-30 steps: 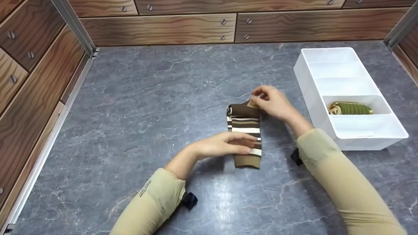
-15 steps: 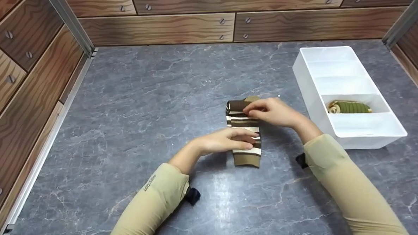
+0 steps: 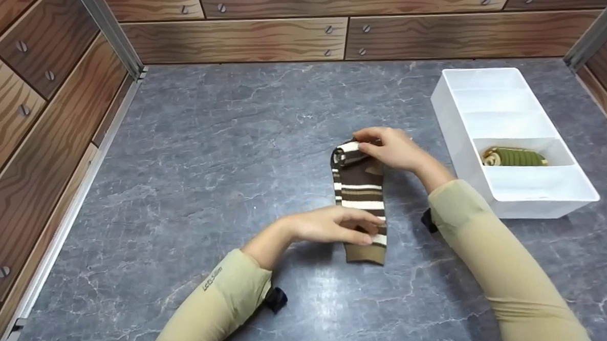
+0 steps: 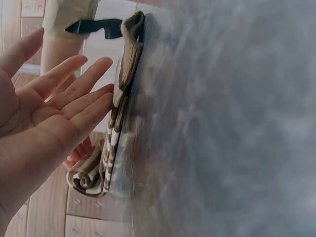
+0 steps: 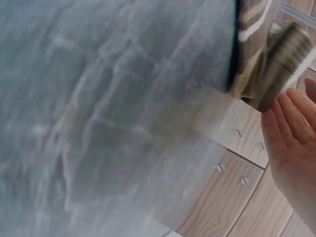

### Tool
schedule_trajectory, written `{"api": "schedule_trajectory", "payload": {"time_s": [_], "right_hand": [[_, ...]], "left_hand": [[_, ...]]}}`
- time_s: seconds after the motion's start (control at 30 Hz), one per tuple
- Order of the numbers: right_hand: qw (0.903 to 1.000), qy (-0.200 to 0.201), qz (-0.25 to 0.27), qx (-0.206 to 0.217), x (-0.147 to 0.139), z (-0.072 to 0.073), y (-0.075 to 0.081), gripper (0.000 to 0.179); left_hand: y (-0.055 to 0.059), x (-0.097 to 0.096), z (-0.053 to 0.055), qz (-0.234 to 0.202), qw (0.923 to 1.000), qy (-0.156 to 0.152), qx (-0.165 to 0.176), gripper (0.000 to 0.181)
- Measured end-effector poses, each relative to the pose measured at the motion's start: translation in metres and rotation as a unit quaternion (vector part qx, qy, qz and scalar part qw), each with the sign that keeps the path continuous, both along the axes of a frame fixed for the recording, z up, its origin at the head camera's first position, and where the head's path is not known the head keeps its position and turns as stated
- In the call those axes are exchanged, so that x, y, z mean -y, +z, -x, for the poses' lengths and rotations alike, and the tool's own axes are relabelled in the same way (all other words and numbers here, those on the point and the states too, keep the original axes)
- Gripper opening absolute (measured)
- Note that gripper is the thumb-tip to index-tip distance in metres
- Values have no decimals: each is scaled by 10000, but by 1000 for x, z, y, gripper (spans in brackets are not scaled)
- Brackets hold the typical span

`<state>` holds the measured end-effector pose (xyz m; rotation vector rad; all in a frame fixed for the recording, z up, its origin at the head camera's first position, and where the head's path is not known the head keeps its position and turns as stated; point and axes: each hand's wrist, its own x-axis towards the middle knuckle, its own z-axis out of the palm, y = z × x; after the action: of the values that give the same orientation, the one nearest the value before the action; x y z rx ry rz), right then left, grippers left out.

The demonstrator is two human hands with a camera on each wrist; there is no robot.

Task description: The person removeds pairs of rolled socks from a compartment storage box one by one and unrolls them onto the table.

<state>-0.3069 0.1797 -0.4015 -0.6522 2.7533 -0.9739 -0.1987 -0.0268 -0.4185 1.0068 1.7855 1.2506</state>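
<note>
A striped brown, white and tan sock (image 3: pixel 363 194) lies lengthwise on the grey tabletop, its far end rolled up. Its tan cuff points toward me. My left hand (image 3: pixel 322 225) rests over the lower part with fairly straight, relaxed fingers; in the left wrist view, the fingertips (image 4: pixel 102 101) meet the sock's upper side. At the far end, my right hand (image 3: pixel 393 147) holds the roll (image 3: pixel 349 153) between thumb and fingers, hiding its right part. The right wrist view has the roll (image 5: pixel 284 66) at those fingertips. Whether one sock or a stacked pair lies here, I cannot tell.
On the right stands a white divided box (image 3: pixel 543 208). A rolled green sock bundle (image 3: pixel 518 157) sits in one of its compartments. Wood-patterned walls (image 3: pixel 236 41) border the tabletop at the back and sides.
The roll has come partly undone, so more brown fabric and a tan patch lie flat below it. The cuff has slid toward me, the left hand with it. The right hand has shifted along the roll.
</note>
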Motion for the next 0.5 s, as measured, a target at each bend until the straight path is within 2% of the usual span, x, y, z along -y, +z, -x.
{"api": "schedule_trajectory", "payload": {"time_s": [0.1,0.17,0.23,0.3,0.4,0.5], "right_hand": [[9998,27,-34,-184,-1,1,-1,37],[9992,164,218,-279,-3,-2,2,30],[9978,458,467,-92,-6,-8,6,22],[9952,833,502,104,-8,-14,9,21],[9915,1241,155,350,-9,-20,6,28],[9917,1258,-217,161,-6,-22,0,35]], "left_hand": [[2,-2,-2,-11,10000,-46,-43,48],[4,-3,0,-56,9999,102,-21,48],[6,-3,4,-85,9995,293,39,49],[7,-3,9,-95,9987,494,65,49],[5,-3,16,10,9976,684,61,49],[2,-6,17,61,9978,664,62,48]]}}
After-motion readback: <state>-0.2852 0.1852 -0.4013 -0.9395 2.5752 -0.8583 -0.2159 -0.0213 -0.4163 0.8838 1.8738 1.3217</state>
